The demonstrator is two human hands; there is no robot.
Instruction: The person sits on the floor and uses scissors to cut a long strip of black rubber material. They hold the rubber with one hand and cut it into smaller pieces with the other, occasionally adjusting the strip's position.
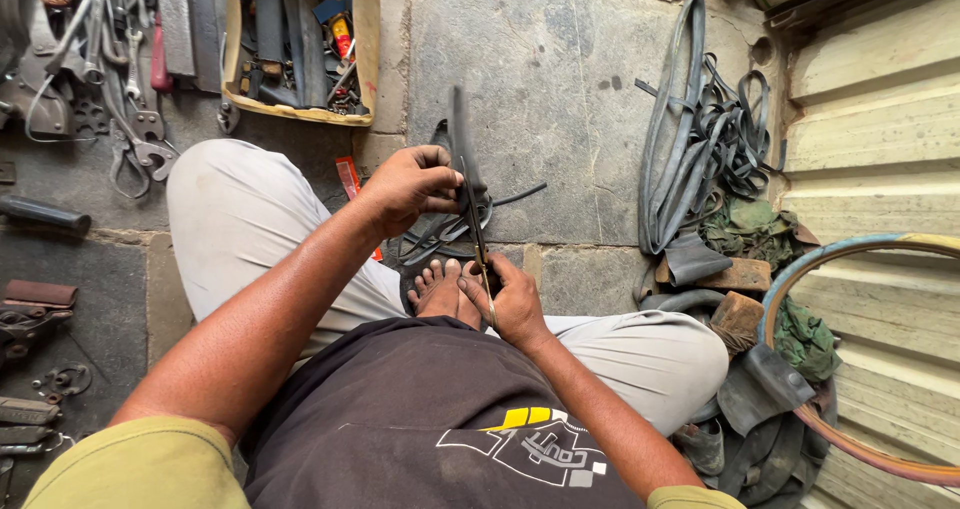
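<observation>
Far left, loose tools (130, 89) and a tool tray (300, 44) lie on the stone floor. The left hand (405, 184) pinches a black rubber strip (462, 139) upright; the right hand (510, 299) is clenched on scissors (480, 244) cutting along it. Likely mid-cut: next needs steady tension. Inner tubes (700, 139) pile right.

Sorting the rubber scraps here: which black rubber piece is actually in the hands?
The upright strip pinched by the left hand, scissors against it; the tube bundle lies untouched at right.
</observation>
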